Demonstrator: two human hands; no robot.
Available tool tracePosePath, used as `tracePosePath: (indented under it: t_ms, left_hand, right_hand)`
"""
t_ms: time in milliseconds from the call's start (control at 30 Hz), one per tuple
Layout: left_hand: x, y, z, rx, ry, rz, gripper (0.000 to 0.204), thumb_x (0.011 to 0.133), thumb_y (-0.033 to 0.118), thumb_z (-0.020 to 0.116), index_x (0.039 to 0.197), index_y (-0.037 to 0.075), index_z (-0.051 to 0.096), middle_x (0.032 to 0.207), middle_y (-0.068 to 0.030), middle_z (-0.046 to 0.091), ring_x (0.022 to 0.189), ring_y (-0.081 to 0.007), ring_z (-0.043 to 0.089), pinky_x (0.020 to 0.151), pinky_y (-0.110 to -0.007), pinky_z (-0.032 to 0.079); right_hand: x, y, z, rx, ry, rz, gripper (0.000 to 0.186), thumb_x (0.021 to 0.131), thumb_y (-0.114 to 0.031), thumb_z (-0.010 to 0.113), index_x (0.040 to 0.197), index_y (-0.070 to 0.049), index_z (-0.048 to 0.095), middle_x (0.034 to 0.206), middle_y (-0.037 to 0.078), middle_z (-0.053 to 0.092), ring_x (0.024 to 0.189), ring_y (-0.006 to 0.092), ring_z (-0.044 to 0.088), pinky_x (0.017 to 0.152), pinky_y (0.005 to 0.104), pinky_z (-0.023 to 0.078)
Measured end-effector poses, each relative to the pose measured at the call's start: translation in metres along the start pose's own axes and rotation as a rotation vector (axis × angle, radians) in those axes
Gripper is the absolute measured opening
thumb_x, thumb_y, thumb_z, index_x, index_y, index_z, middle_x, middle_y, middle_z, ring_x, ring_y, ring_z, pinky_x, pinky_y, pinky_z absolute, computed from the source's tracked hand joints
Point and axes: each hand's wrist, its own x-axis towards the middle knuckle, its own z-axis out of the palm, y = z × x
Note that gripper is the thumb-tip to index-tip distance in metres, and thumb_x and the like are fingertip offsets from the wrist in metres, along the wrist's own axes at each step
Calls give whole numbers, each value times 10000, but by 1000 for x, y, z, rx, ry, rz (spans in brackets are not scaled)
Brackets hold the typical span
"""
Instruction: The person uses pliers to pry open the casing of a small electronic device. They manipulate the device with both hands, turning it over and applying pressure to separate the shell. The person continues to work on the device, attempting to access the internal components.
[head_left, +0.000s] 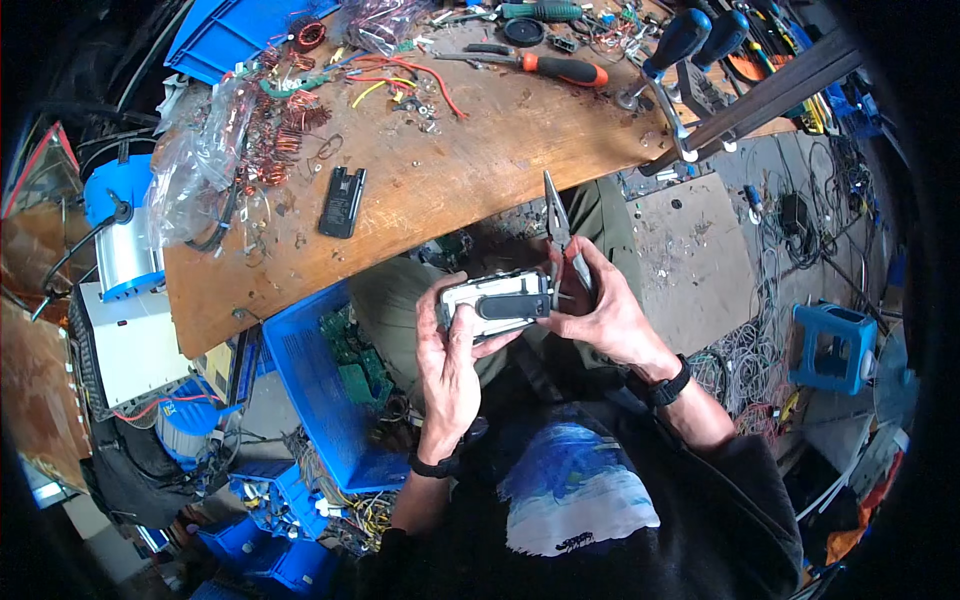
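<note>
My left hand (448, 365) grips a small silver-white boxy device (465, 294) with a rounded black strip along its face, thumb on top and fingers around the side. In my right hand (617, 320) is a pair of needle-nose pliers (558, 228) with red handles, jaws pointing up and away from the device. The thumb side of that hand meets the device's right end. Both hands are over my lap, just below the bench edge. A flat black rectangular part (342, 203) lies on the wooden bench (480, 165), ahead and to the left.
Copper coils (285, 145), clear plastic bags (205, 165) and an orange-black handled tool (565, 70) lie on the bench. A metal bar (755, 100) crosses its right side. A blue bin (292, 375) with green circuit boards stands left of my legs. Tangled cables (745, 360) cover the floor at right.
</note>
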Motion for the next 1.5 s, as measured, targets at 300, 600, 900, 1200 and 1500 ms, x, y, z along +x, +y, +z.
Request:
tracePosePath:
  t_ms: [300,600,900,1200,1500]
  left_hand:
    - [-2,-1,-22,-140,-170,13,448,1086,168,484,1506,93,346,1462,-175,498,1330,-304,535,1012,-524,563]
    - [-9,-9,-56,-56,-126,169,605,1011,28,578,1556,72,319,1465,-188,539,1314,-276,569,1021,-413,562]
    - [-17,-9,-94,-135,93,37,416,1024,50,614,1426,-1,518,1333,-126,642,1210,-191,624,998,-331,538]
    - [-17,-6,-114,135,168,226,252,1006,17,618,1257,-10,613,1124,-91,691,1034,-151,667,953,-292,524]
    - [-16,-21,-107,173,45,78,275,1059,146,582,1313,40,580,1114,-110,688,1006,-155,649,898,-322,524]
  right_hand:
    - [-2,4,13,206,25,25,701,776,74,792,1384,-26,459,1250,-2,565,1142,69,564,911,227,493]
    - [-1,1,42,226,18,97,717,819,123,730,1439,-24,401,1288,33,539,1104,102,590,793,247,541]
    - [6,7,76,190,-76,164,732,821,116,755,1434,-10,375,1292,57,536,1172,133,568,922,297,549]
    - [14,7,86,201,-102,212,461,959,21,665,1352,-91,450,1244,114,663,1085,193,672,848,305,545]
    - [17,10,100,76,-146,48,447,886,-1,784,1200,-76,473,1129,53,656,1061,117,618,930,294,513]
